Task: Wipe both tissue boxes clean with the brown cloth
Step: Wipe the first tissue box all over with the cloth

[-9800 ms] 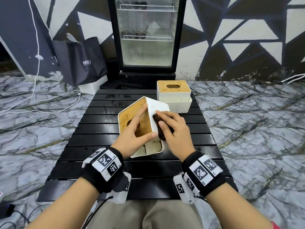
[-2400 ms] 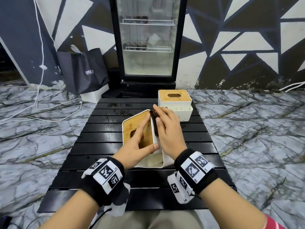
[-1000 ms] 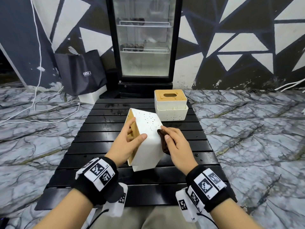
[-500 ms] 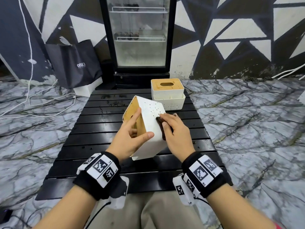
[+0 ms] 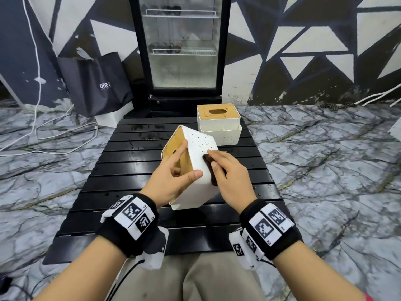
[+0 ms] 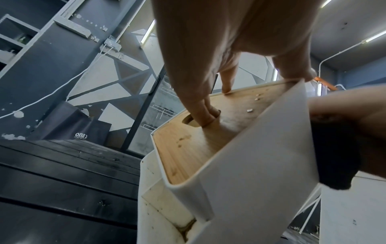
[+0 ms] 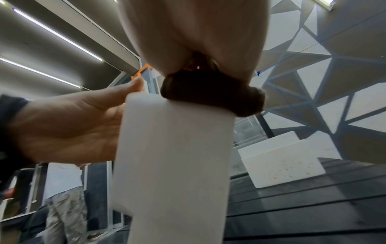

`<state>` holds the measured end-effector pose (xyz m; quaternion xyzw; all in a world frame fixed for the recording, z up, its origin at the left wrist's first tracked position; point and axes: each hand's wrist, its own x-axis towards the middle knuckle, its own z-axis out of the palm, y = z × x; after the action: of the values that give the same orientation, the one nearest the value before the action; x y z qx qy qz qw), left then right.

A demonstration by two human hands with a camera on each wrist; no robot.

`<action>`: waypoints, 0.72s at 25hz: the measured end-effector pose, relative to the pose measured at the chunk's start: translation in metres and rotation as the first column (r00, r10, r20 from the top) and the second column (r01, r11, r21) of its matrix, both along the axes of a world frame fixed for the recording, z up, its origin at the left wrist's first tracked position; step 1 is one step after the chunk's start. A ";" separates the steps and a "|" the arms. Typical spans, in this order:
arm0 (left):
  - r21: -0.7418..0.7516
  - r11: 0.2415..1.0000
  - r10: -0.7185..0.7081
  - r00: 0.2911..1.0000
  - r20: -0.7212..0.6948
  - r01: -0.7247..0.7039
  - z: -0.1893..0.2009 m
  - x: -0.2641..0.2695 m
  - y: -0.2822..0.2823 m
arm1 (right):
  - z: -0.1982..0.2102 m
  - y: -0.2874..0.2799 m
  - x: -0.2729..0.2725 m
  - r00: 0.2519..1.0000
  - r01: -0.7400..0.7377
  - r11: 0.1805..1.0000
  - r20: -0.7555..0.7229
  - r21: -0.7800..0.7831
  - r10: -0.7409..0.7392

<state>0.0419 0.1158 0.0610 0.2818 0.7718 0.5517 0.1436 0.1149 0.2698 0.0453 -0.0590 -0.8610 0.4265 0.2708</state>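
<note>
A white tissue box (image 5: 199, 166) with a wooden lid (image 6: 200, 137) is tipped on its side over the black slatted table (image 5: 152, 213). My left hand (image 5: 173, 177) grips it, two fingers hooked into the lid's slot (image 6: 206, 115) and the thumb across the white wall. My right hand (image 5: 225, 172) presses the folded brown cloth (image 5: 209, 168) against that white wall (image 7: 173, 165). The brown cloth (image 7: 211, 94) shows bunched under my palm. A second tissue box (image 5: 218, 121) stands upright at the table's far end, also seen as the second box (image 7: 282, 165).
A glass-door fridge (image 5: 182, 48) stands behind the table. A dark shopping bag (image 5: 95, 83) leans to its left with white cables (image 5: 43, 135) on the marble floor. A person's legs (image 7: 62, 214) show in the right wrist view.
Since 2.4 s ago the box was turned so its perforated white wall faces up. My right hand with the cloth has slid along that wall; the left hand keeps its grip.
</note>
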 end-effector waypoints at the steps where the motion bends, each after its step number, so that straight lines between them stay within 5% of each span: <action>1: -0.004 1.000 -0.005 1.000 -0.003 0.005 0.001 0.000 0.000 | 0.001 -0.005 -0.001 1.000 -0.021 0.999 -0.014 0.031 0.021; 18: 0.024 0.999 -0.050 0.998 0.043 0.049 -0.008 -0.012 -0.007 | -0.006 0.001 0.011 0.993 -0.118 0.992 -0.020 0.048 0.119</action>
<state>0.0299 0.1092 0.0528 0.2903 0.7549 0.5628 0.1707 0.1263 0.2709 0.0390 0.0035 -0.8695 0.4224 0.2560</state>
